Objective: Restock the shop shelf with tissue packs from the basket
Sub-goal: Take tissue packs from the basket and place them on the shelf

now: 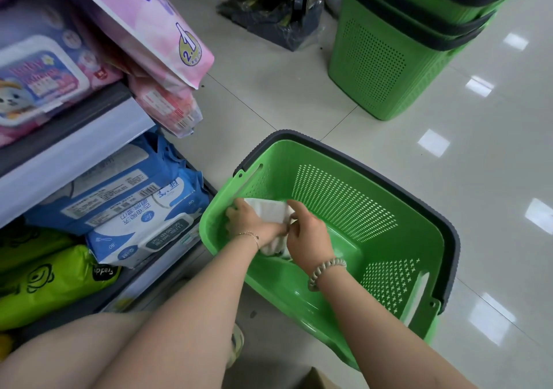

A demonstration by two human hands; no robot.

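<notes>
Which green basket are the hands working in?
The lone basket beside the shelf: left hand and right hand hold a white tissue pack inside it. The others sit nested in a stack farther away.

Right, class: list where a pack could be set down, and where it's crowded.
Free: the basket bottom beside the left hand and right hand on the white pack; the floor tiles between it and the stacked baskets. Crowded: the lower shelf, full of blue packs and green packs.

glossy pale tiled floor (389,137), bright light reflections (433,142)
</notes>
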